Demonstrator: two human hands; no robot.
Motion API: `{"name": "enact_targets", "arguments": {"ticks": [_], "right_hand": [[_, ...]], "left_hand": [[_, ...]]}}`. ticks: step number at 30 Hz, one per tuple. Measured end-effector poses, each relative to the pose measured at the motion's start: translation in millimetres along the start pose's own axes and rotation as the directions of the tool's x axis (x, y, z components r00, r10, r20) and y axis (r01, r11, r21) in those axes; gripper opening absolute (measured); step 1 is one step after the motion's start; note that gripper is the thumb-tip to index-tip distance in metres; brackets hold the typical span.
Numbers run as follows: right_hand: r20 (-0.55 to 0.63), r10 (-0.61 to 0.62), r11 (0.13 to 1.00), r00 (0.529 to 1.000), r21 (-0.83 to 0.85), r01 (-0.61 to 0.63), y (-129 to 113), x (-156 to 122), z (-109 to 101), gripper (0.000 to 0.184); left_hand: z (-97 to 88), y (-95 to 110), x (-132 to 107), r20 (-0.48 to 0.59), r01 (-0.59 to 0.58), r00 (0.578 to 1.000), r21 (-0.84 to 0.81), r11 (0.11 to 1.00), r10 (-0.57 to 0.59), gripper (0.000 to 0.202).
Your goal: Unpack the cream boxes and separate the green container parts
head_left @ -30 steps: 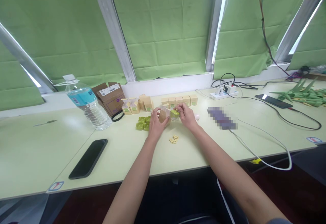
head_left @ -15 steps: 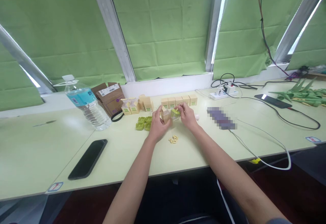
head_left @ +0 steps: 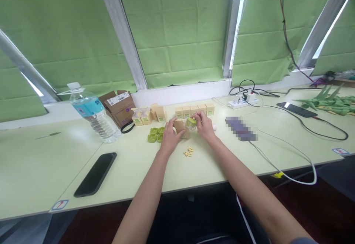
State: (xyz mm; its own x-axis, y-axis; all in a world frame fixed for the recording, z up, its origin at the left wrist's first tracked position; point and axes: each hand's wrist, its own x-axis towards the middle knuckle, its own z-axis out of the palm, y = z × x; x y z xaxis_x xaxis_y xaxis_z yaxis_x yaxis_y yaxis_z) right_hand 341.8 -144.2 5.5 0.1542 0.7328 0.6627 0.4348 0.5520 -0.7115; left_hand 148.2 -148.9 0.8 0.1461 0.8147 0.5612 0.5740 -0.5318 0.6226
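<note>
My left hand [head_left: 169, 136] is closed around a small cardboard box [head_left: 181, 126], which is tilted toward the right. Beside it, my right hand [head_left: 203, 125] pinches the top of a small clear jar with a green lid [head_left: 191, 122]. The jar sits just right of the box, and I cannot tell whether they touch. Several green square lids [head_left: 152, 137] lie left of my left hand, partly hidden by it. Small yellow ring-like pieces [head_left: 188, 152] rest on the table in front of both hands.
A row of small boxes [head_left: 194, 110] stands behind my hands, with more boxes [head_left: 145, 116] to the left. Farther left are a brown carton [head_left: 119, 109], a water bottle [head_left: 97, 116] and a phone [head_left: 95, 174]. A power strip [head_left: 242, 102] with cables lies at the right.
The box in my left hand has turned, so its brown side now faces me. The jar in my right hand has barely moved.
</note>
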Motion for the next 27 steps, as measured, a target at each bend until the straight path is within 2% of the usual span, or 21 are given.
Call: {"name": "enact_targets", "arguments": {"ticks": [5,8,13,17,22,27], "right_hand": [[0.014,0.014,1.0,1.0,-0.013,-0.014,-0.1,0.2,-0.3,0.025],[0.01,0.022,1.0,1.0,-0.01,-0.022,0.5,0.5,0.3,0.025],[0.02,0.012,1.0,1.0,-0.003,-0.012,-0.7,0.9,2.2,0.024],[0.03,-0.002,1.0,1.0,0.013,0.002,-2.7,1.2,2.7,0.024],[0.038,0.002,1.0,0.999,-0.01,-0.002,-5.2,1.6,2.6,0.023],[0.053,-0.015,1.0,0.998,0.023,0.013,-4.4,2.7,4.7,0.022]], "left_hand": [[-3.7,-6.4,6.1,-0.038,-0.029,0.999,0.03,0.999,0.03,0.044],[-7.6,-6.6,8.6,-0.1,-0.025,0.995,0.013,1.0,0.026,0.031],[-20.7,-2.1,17.9,-0.292,0.024,0.956,-0.066,0.998,-0.042,0.032],[-36.1,1.9,37.8,-0.392,-0.009,0.92,-0.039,0.999,-0.007,0.031],[-46.4,-6.2,74.0,-0.316,0.063,0.947,0.035,0.997,-0.049,0.024],[-40.2,-28.2,104.3,-0.198,0.131,0.975,0.125,0.983,-0.105,0.021]]}}
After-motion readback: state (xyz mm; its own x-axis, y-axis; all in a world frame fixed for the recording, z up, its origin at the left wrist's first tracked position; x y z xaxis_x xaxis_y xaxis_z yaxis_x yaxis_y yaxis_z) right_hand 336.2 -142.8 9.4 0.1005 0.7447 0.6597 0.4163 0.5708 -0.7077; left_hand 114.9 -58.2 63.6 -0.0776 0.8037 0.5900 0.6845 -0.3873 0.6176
